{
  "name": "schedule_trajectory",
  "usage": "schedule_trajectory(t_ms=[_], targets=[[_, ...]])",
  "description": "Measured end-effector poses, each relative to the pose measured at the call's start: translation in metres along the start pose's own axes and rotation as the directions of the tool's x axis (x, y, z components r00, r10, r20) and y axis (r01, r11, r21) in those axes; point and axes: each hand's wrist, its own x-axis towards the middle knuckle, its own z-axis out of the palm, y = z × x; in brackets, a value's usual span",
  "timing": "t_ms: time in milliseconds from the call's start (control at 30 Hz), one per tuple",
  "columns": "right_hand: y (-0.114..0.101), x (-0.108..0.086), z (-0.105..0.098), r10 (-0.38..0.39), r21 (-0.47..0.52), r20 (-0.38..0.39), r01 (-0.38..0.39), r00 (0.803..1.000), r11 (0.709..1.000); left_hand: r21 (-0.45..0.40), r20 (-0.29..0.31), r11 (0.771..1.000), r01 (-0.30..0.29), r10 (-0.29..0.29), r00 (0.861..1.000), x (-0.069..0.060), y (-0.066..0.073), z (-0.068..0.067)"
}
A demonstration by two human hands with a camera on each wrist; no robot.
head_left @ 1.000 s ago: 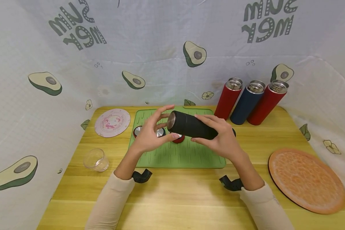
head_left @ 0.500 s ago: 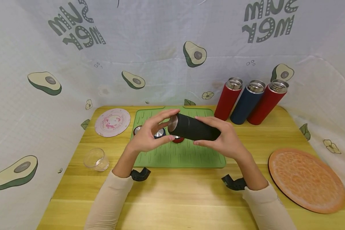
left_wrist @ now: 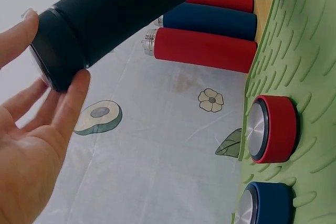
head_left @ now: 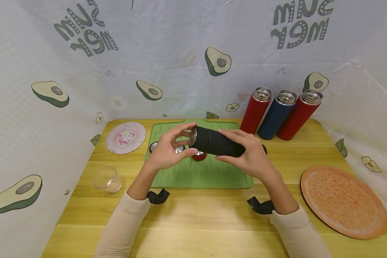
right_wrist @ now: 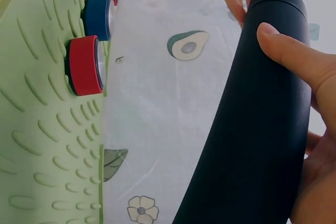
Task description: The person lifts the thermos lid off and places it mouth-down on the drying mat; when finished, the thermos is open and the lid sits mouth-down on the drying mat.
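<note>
A black thermos bottle is held in the air above the green mat, tilted with its lid end to the left. My right hand grips the body, thumb on one side and fingers on the other. At the other end my left hand has its thumb and fingertips round the black lid, which has a silver metal top. A thin seam separates lid and body, and the two sit together. Behind the left hand, on the mat, lie a red lid, a blue lid and another red lid.
Two red bottles and a blue bottle stand lidless at the back right. The green mat lies mid-table. A clear glass and a pink round mat are at left, an orange round mat at right.
The left fingers, more raised and spread a second ago, have come in closer round the lid. The black bottle dipped slightly to the right, then came back up and left.
</note>
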Motion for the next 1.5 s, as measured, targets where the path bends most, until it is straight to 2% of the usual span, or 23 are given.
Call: schedule_trajectory(t_ms=[167, 233, 367, 467, 533, 600, 700, 767, 833, 933, 1033, 1133, 1233, 1367, 1500], targets=[[0.000, 0.000, 0.005, -0.017, -0.042, -0.027, 0.016, 0.999, 0.999, 0.066, -0.077, 0.996, 0.068, -0.063, 0.995, -0.001, 0.002, 0.002], [0.000, 0.000, 0.007, -0.033, -0.054, -0.045, 0.031, 0.998, 0.998, 0.119, -0.129, 0.988, 0.102, -0.086, 0.988, -0.001, 0.001, 0.003], [-0.002, 0.001, 0.010, -0.090, -0.102, -0.089, 0.081, 0.992, 0.991, 0.191, -0.228, 0.966, 0.174, -0.129, 0.965, 0.000, -0.002, 0.007], [-0.002, 0.001, 0.010, -0.110, -0.122, -0.110, 0.096, 0.988, 0.988, 0.207, -0.247, 0.958, 0.198, -0.144, 0.958, 0.000, -0.004, 0.009], [-0.002, 0.001, 0.010, -0.095, -0.097, -0.109, 0.084, 0.989, 0.992, 0.189, -0.222, 0.965, 0.183, -0.140, 0.965, 0.001, -0.004, 0.008], [-0.001, 0.001, 0.008, -0.069, -0.065, -0.102, 0.063, 0.992, 0.996, 0.145, -0.176, 0.979, 0.145, -0.119, 0.977, 0.001, -0.003, 0.007], [0.000, 0.000, 0.006, -0.030, -0.016, -0.079, 0.029, 0.996, 0.999, 0.050, -0.100, 0.997, 0.065, -0.060, 0.993, 0.001, -0.002, 0.002], [0.000, -0.001, 0.003, -0.018, -0.001, -0.062, 0.018, 0.998, 1.000, -0.001, -0.057, 1.000, 0.007, -0.007, 0.998, 0.000, 0.000, -0.001], [0.000, -0.001, 0.001, -0.010, 0.014, -0.042, 0.011, 0.999, 1.000, -0.022, -0.020, 0.999, -0.049, 0.049, 0.999, 0.000, 0.001, -0.004], [0.000, -0.001, -0.002, -0.007, 0.032, -0.013, 0.007, 1.000, 0.999, -0.042, 0.040, 0.991, -0.128, 0.129, 0.991, 0.000, 0.003, -0.007], [0.001, 0.000, -0.005, -0.006, 0.052, 0.013, 0.006, 1.000, 0.999, -0.061, 0.093, 0.983, -0.171, 0.176, 0.980, 0.000, 0.003, -0.008], [0.001, 0.000, -0.006, -0.007, 0.073, 0.029, 0.005, 1.000, 0.997, -0.077, 0.129, 0.983, -0.169, 0.178, 0.976, 0.000, 0.003, -0.007], [0.001, 0.000, -0.007, -0.001, 0.100, 0.042, -0.003, 0.999, 0.995, -0.092, 0.140, 0.984, -0.152, 0.164, 0.977, -0.001, 0.002, -0.006], [0.001, -0.001, -0.007, 0.007, 0.118, 0.054, -0.013, 0.999, 0.993, -0.111, 0.133, 0.985, -0.133, 0.147, 0.980, -0.001, 0.000, -0.005], [0.001, -0.001, -0.007, 0.010, 0.082, 0.049, -0.014, 0.999, 0.996, -0.102, 0.105, 0.990, -0.102, 0.112, 0.988, 0.000, 0.001, -0.003]])
